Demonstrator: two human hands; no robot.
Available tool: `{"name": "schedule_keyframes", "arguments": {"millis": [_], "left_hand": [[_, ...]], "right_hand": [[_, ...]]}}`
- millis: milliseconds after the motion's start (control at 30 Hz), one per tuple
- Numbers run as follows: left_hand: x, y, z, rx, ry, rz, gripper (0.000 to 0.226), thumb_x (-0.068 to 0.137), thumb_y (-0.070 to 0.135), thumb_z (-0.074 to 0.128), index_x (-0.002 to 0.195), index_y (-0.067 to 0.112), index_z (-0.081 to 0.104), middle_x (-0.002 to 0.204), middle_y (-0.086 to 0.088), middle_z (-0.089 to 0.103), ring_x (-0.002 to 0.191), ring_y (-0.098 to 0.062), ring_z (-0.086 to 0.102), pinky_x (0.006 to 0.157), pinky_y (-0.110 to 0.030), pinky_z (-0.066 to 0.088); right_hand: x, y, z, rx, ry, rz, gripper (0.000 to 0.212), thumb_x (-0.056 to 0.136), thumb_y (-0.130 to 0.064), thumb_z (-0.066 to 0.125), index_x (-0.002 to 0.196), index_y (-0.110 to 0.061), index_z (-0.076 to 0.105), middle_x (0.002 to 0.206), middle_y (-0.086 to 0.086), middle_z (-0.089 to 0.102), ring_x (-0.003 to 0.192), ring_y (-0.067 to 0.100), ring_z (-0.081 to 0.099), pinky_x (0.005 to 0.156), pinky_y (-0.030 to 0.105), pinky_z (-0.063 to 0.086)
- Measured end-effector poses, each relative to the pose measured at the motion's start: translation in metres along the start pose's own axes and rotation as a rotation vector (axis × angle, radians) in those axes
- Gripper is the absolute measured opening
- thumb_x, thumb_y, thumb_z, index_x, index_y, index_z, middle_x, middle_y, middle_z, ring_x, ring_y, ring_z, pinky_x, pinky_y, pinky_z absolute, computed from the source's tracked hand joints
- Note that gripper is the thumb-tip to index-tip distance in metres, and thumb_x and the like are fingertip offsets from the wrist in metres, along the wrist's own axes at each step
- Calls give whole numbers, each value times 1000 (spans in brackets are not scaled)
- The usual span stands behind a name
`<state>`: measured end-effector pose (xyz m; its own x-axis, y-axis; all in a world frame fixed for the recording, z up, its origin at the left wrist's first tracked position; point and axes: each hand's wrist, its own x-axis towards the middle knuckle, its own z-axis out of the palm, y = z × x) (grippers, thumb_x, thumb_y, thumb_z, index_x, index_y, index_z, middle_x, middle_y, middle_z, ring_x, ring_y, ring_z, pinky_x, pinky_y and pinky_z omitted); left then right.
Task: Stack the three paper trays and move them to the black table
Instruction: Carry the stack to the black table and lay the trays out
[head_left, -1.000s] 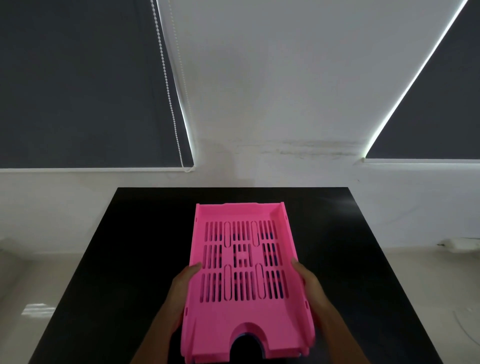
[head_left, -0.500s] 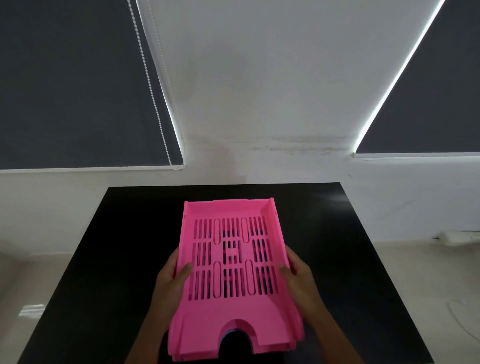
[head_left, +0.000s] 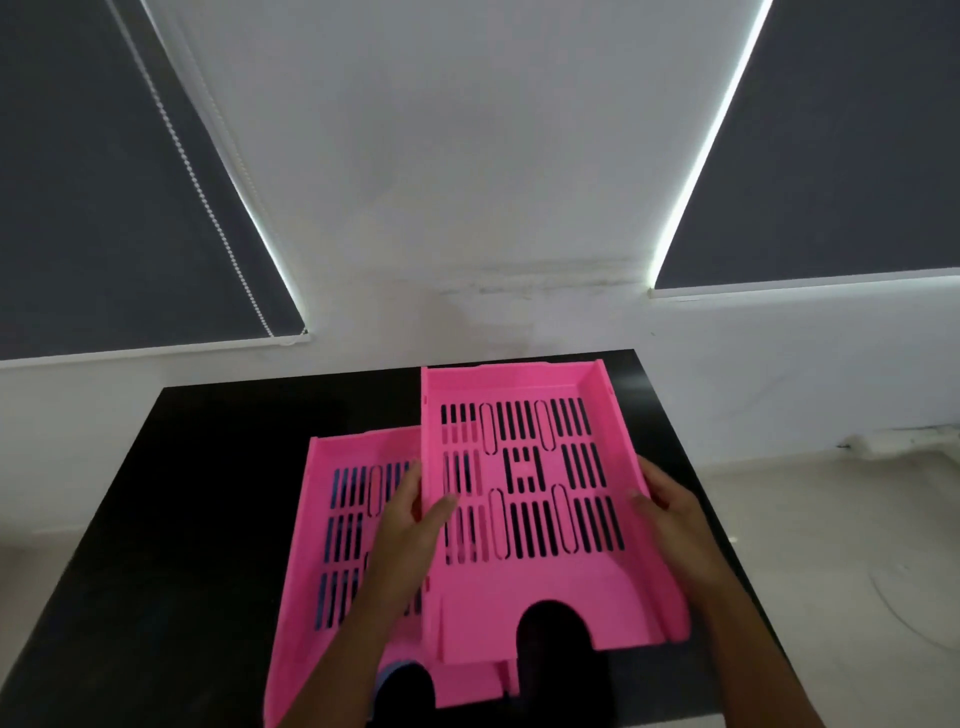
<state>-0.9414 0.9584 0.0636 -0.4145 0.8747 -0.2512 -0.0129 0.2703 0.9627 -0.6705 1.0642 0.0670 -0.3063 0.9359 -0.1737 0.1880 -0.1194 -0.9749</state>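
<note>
Your left hand (head_left: 410, 525) and right hand (head_left: 670, 519) each have a closed grip on a long side of the upper pink tray (head_left: 535, 499), thumbs over the rims onto its slotted floor. It sits offset to the right over the black desk (head_left: 197, 519). The lower pink tray (head_left: 337, 525) lies on the desk, partly overlapped, with something blue showing through its slots and at its front notch.
</note>
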Motion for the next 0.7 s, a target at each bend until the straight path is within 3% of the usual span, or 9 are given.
{"name": "schedule_keyframes", "arguments": {"millis": [100, 300, 400, 500, 567, 700], "left_hand": [[9, 4, 40, 36, -31, -2, 49, 95, 19, 60, 142, 31, 49, 133, 4, 65, 121, -18, 63, 105, -57, 48], [27, -1, 107, 46, -71, -58, 57, 94, 20, 61, 147, 28, 41, 142, -2, 58, 128, -22, 57, 107, -56, 46], [36, -13, 127, 34, -66, -120, 48, 92, 15, 60, 138, 29, 52, 119, 9, 72, 104, -9, 71, 84, -35, 61], [40, -26, 138, 24, -35, -202, 41, 90, 9, 60, 125, 31, 58, 101, 9, 76, 84, -1, 74, 58, -15, 57], [41, -33, 142, 33, -18, -242, 42, 90, 6, 60, 123, 31, 58, 102, 8, 74, 81, -1, 74, 55, -13, 55], [45, -46, 146, 74, 8, -302, 42, 90, 2, 57, 128, 21, 59, 105, 2, 74, 89, -13, 74, 63, -23, 57]], "right_hand": [[4, 6, -39, 8, 41, 14, 37, 100, -23, 54, 115, -54, 67, 105, -6, 78, 90, 17, 78, 71, 35, 64], [19, 29, -101, 30, 85, 55, 37, 102, -20, 53, 121, -47, 69, 108, -4, 79, 90, 21, 78, 70, 33, 64], [28, 45, -117, 38, 72, 77, 36, 103, -19, 53, 124, -43, 69, 109, 0, 79, 92, 25, 78, 74, 40, 65], [35, 63, -123, 40, 41, 102, 36, 102, -18, 54, 129, -38, 67, 112, 3, 78, 94, 29, 78, 77, 45, 64], [38, 74, -122, 22, 24, 116, 38, 102, -18, 55, 133, -37, 65, 114, 2, 78, 95, 26, 77, 78, 43, 64], [44, 88, -118, -14, 6, 154, 37, 101, -22, 54, 127, -46, 65, 109, -2, 79, 91, 21, 78, 73, 35, 65]]}}
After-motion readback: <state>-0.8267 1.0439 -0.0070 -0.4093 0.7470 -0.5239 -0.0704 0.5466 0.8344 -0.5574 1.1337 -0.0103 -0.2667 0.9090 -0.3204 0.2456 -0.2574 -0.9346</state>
